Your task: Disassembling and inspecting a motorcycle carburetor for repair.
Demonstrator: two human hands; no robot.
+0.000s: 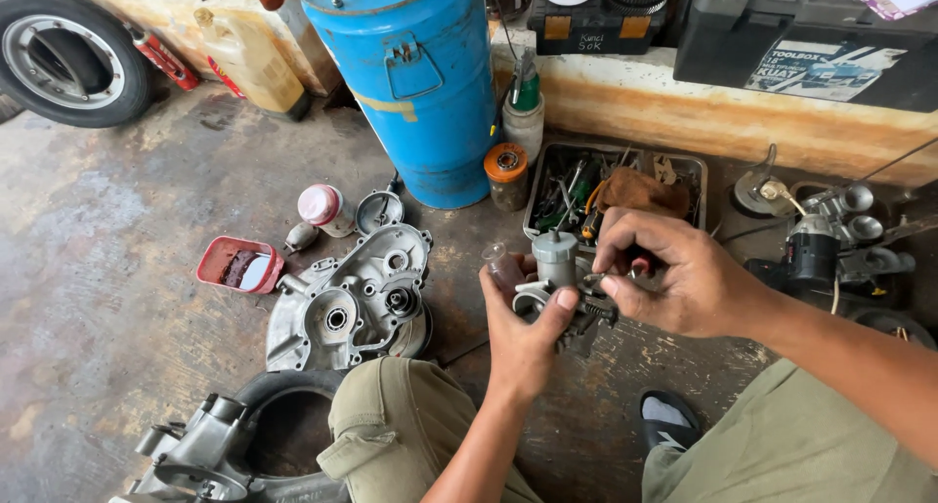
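Off at the far left, a tyre (68, 59) against the wall and a yellowish jug (249, 62) beside it, well clear of the action. Further in, a red tray (239, 266) with small bits lying loose on the concrete floor (107, 298), then a grey engine cover (352, 303) flat on that floor just beside the bent knee (391, 415); one shift of that leg could knock it or scatter the tray. Behind, a big blue drum (410, 83), no trouble there. Now the centre: left hand (523, 332) wrapped from below around a small grey carburettor (562, 288), thumb pressed up on its side, held in mid-air above the floor. Right hand (674, 278) closed narrow from above, fingertips pinched on something slim with a red end at the carburettor's side; hard to tell exactly what tool or part. Risk here, as a judgement: a slip of that pinch, and a tiny screw or spring drops onto stained, cluttered concrete and vanishes. Too much force could also strip a soft thread. Further right, an open tool tray (684, 166) crammed with screwdrivers, close enough for an elbow to catch, and a tangle of engine parts (831, 244) at the far right.
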